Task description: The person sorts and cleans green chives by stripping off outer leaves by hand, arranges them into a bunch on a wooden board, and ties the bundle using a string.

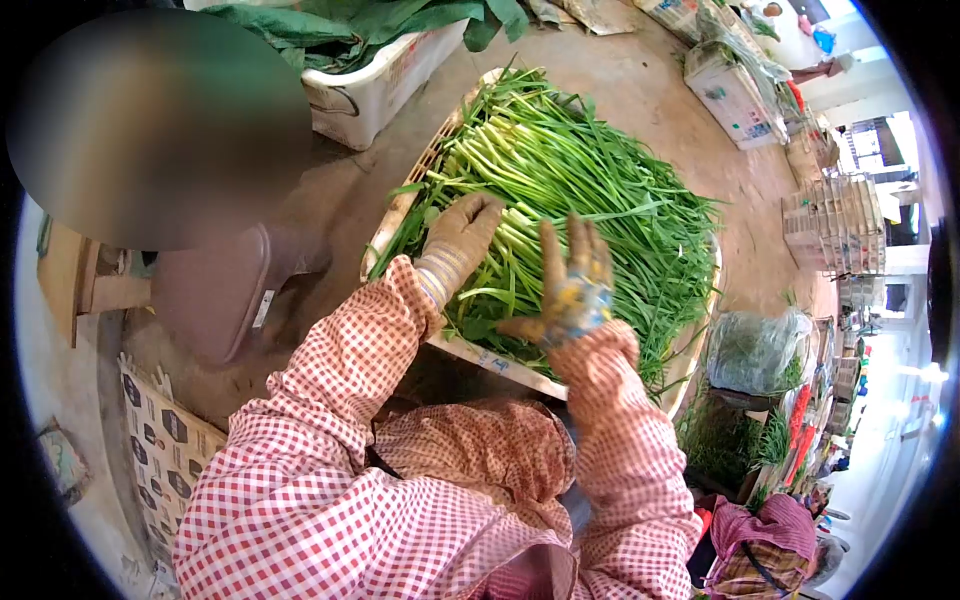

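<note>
A wide, shallow, pale plastic crate (500, 368) in front of me is heaped with long green leafy stalks (600, 170). Their light stem ends face left and their leaves spread to the right. My left hand (462, 235), in a brown work glove with a striped cuff, rests at the stem ends, its fingers bent together around some stalks; the fingertips are partly hidden. Over the middle of the heap, my right hand (572, 285) has its fingers stretched and apart, with nothing visibly held. Its glove is brown with blue and yellow patches.
A white tub (375, 95) with green cloth stands beyond the crate. On the left is a brown padded seat (215, 290) beside a blurred area. Stacked crates (835, 225) and a plastic-wrapped bundle (757, 350) are at right. Another person (765, 540) is at lower right.
</note>
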`<state>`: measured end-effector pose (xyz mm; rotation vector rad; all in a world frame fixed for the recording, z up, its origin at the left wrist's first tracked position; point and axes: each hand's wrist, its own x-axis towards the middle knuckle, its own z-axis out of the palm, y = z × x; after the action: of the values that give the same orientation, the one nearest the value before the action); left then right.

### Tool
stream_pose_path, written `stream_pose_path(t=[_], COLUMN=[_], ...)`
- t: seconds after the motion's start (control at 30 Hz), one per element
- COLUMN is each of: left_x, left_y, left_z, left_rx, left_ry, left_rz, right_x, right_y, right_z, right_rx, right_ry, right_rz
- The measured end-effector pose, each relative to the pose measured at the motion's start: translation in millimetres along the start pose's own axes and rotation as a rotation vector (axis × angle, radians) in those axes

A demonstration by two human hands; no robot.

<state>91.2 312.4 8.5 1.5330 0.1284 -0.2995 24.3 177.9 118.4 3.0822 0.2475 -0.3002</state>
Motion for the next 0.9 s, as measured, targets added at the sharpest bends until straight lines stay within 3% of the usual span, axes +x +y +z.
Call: stream_pose_path(t=[0.1, 0.13, 0.17, 0.2, 0.27, 0.3, 0.37, 0.43, 0.5, 0.57, 0.63, 0.67, 0.7, 0.77, 0.83, 0.87, 0.9], left_x=[-4.8, -8.6, -21.0, -30.6, -65.5, -86.7, -116.3, -134.6, -145.3, -148.9, -149.7, -150.2, -151.4, -146.4, -147.5, -148.1, -142.6], left_y=[0.7, -0.8, 19.1, 19.2, 35.7, 47.6, 63.6, 73.8, 83.0, 89.3, 86.4, 81.6, 62.0, 27.4, 28.8, 41.4, 53.4], left_z=[2.6, 2.9, 2.2, 4.3, 13.5, 19.5, 38.4, 53.2, 69.6, 82.4, 79.1, 74.1, 62.3, 36.6, 39.8, 47.1, 55.0], left_rx=[-0.049, -0.060, -0.038, -0.036, 0.204, 0.365, 0.319, 0.224, 0.195, 0.147, 0.067, -0.024, -0.039, 0.028, 0.137, 0.166, 0.296], left_ry=[0.022, 0.029, -0.008, -0.050, -0.102, -0.085, -0.099, -0.209, -0.235, -0.308, -0.459, -0.594, -0.672, -0.747, -0.573, -0.354, -0.314], left_rz=[0.013, 0.027, -0.092, 0.010, 0.260, 0.424, 0.632, 0.701, 0.749, 0.862, 0.991, 1.114, 1.248, 1.194, 1.113, 1.090, 1.087], right_x=[28.6, 26.5, 20.7, 13.9, 3.3, -3.7, -20.0, -49.2, -62.3, -74.5, -88.3, -92.8, -102.6, -113.0, -120.4, -122.4, -123.5], right_y=[-8.6, -8.7, -7.9, -4.8, 7.4, 18.0, 37.6, 48.5, 63.9, 73.7, 81.2, 81.7, 82.4, 94.0, 108.2, 111.7, 118.3], right_z=[25.6, 34.8, 35.4, 36.1, 55.7, 61.2, 71.3, 83.9, 92.7, 87.8, 77.8, 60.7, 51.6, 41.8, 40.6, 37.3, 41.5], right_rx=[0.017, 0.048, 0.089, 0.124, 0.248, 0.241, 0.234, 0.806, 1.267, 1.472, 1.406, 1.118, 1.257, 1.364, 1.417, 1.258, 1.343], right_ry=[-0.151, -0.060, 0.009, 0.077, 0.450, 0.550, 0.646, 0.809, 0.906, 0.933, 0.905, 0.920, 0.916, 0.937, 0.979, 0.988, 0.979], right_rz=[-0.031, -0.049, -0.055, -0.063, -0.109, -0.106, -0.104, -0.102, -0.207, -0.256, -0.256, -0.241, -0.161, -0.090, -0.049, -0.043, -0.062])
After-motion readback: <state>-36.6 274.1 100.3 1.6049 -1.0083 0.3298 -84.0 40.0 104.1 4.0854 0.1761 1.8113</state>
